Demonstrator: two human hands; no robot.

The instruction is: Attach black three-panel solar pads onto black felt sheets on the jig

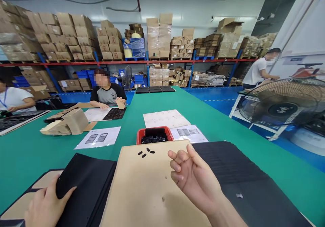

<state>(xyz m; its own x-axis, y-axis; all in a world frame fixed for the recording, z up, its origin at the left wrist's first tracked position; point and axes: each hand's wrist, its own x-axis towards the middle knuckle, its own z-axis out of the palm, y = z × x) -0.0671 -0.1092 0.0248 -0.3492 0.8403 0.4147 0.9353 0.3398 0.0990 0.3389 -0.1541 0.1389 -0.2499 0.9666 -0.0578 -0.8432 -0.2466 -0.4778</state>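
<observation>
My left hand point(45, 201) grips the left edge of a black sheet point(85, 183), its thumb lying on top; the sheet is lifted a little on that side. Below and left of it lie tan panels with black borders point(47, 179). My right hand point(195, 178) hovers palm up over a tan board point(142, 189), fingers loosely curled and apart, with nothing visible in it. Several small black oval pieces point(144, 155) lie near the board's far edge. Just beyond stands a red bin point(139, 135) filled with small black pieces point(154, 139).
A large black sheet point(243, 179) lies to the right. Printed sheets point(99, 137) and a whitish board point(165, 118) rest on the green table point(142, 101). A co-worker point(109, 91) sits across on the left, near cardboard pieces point(73, 120). A big fan point(281, 107) stands at right.
</observation>
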